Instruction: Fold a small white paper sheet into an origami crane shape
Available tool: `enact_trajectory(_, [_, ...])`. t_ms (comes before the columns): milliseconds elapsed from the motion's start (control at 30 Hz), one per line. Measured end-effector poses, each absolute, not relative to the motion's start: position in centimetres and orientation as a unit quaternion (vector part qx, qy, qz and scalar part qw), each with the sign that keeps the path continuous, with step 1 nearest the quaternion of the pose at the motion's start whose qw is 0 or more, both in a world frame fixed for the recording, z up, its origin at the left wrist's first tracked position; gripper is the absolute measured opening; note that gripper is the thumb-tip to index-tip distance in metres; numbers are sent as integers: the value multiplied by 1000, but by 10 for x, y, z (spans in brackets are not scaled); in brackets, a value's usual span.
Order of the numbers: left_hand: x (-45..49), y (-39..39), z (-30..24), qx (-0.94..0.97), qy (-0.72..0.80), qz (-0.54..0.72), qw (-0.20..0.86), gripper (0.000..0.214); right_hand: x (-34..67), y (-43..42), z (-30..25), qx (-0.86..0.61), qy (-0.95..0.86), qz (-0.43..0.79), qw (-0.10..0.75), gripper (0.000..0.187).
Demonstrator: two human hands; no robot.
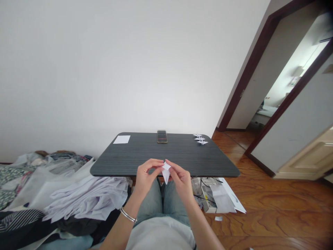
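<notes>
A small piece of folded white paper (166, 172), kite-shaped with a long point hanging down, is held up in front of the table's near edge. My left hand (148, 175) pinches its upper left side between thumb and fingers. On the other side, my right hand (180, 177) grips the upper right edge the same way. Several folded white paper cranes (201, 139) stand in a short row at the table's far right corner. A flat sheet of white paper (121, 139) lies at the far left.
The dark table (130, 159) has rounded corners and stands against a white wall. A phone (162, 136) is at its back middle. Heaped clothes (88, 194) lie on the left. Below the right side are a box (209, 201), cables and papers. An open doorway is at right.
</notes>
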State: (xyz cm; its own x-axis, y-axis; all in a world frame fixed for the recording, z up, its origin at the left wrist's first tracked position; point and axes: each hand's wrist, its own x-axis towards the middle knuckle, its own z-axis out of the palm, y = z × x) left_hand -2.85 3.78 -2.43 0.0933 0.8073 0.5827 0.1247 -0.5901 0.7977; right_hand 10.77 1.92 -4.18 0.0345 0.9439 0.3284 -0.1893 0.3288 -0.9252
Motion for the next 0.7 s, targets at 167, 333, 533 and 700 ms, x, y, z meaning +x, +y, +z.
enact_trajectory(167, [-30, 39, -26, 661, 321, 556, 387, 10, 108, 19, -39, -345, -515, 464, 633, 17])
enact_trajectory(333, [-29, 39, -30, 650, 315, 549, 420, 11, 108, 19, -37, -318, -462, 529, 637, 10])
enact_trajectory(533, [-25, 36, -28, 610, 319, 554, 468, 12, 109, 20, -38, -295, -438, 548, 649, 13])
enact_trajectory(700, [-25, 33, -22, 609, 331, 554, 462, 15, 107, 19, -34, -297, -461, 541, 638, 17])
